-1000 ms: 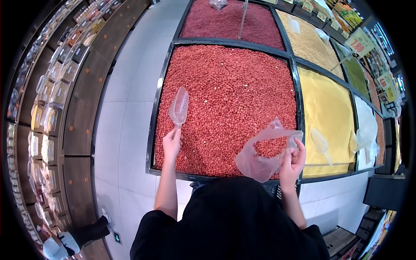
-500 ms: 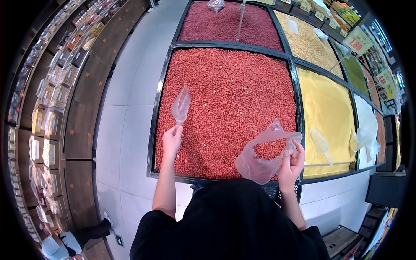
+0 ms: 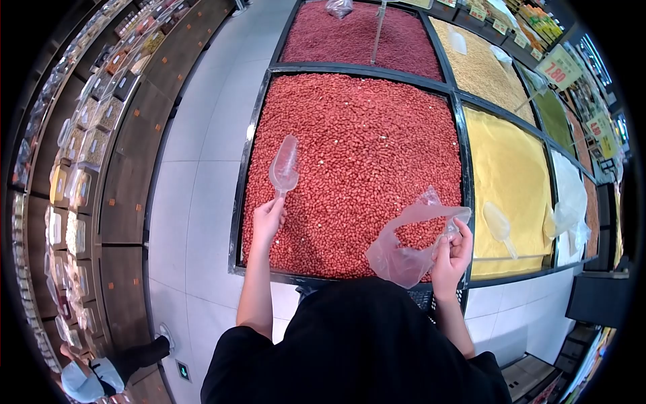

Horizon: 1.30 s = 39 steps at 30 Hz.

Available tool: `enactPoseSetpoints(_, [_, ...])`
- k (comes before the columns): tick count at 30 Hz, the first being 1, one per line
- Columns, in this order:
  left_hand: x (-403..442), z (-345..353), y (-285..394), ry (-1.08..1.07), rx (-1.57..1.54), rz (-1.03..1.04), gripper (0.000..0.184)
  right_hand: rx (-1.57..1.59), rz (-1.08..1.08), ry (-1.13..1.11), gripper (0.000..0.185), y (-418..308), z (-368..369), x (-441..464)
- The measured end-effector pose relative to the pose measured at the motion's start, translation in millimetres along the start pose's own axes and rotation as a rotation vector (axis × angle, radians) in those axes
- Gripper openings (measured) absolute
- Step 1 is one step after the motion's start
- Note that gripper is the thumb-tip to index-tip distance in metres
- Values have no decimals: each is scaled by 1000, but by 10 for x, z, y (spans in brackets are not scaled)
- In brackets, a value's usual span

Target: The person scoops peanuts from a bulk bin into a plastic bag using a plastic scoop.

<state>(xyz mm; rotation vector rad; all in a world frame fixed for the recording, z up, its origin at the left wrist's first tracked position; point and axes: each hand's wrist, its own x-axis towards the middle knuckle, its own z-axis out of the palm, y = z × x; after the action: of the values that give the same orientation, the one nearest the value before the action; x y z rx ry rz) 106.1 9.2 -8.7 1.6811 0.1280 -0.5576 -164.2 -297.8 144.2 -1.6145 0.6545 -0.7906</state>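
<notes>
My left hand (image 3: pixel 270 219) is closed on the handle of a clear plastic scoop (image 3: pixel 284 165). The scoop points away from me over the left part of a bin of red-skinned peanuts (image 3: pixel 356 155); whether it touches them I cannot tell. My right hand (image 3: pixel 451 254) pinches the rim of a thin clear plastic bag (image 3: pixel 398 250) above the bin's near right corner. The bag's mouth gapes, and peanuts show through its opening.
Black dividers (image 3: pixel 464 155) frame the bins. Right of the peanuts lies yellow grain (image 3: pixel 508 161) with another scoop (image 3: pixel 498 222) on it. Dark red beans (image 3: pixel 330 34) fill the far bin. Shelves of containers (image 3: pixel 94 148) line the left, where a person (image 3: pixel 101 377) stands.
The scoop in my left hand has turned so its bowl faces up more, with the hand slightly lower. My right hand and the bag stay nearly still.
</notes>
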Motion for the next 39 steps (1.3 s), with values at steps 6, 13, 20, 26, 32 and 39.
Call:
enactPoseSetpoints(6, [-39, -28, -38, -41, -80, -47, 29, -5, 13, -5, 40, -6, 2, 5])
enactPoseSetpoints(13, [-81, -32, -4, -73, -111, -75, 28, 9, 22, 1, 40, -17, 19, 11])
enactPoseSetpoints(20, [-107, -53, 8, -102, -130, -101, 30, 25, 22, -8, 40, -20, 21, 5])
enactPoseSetpoints(26, [-167, -81, -36, -199, -325, -172, 36, 18, 24, -4, 40, -21, 11, -5])
enactPoseSetpoints(32, [-296, -110, -25, -281, -502, -252, 40, 18, 24, -4, 39, -17, 3, -17])
enactPoseSetpoints(39, [-573, -156, 117, -254, -460, -211, 39, 8, 10, -12, 39, 37, -36, -22])
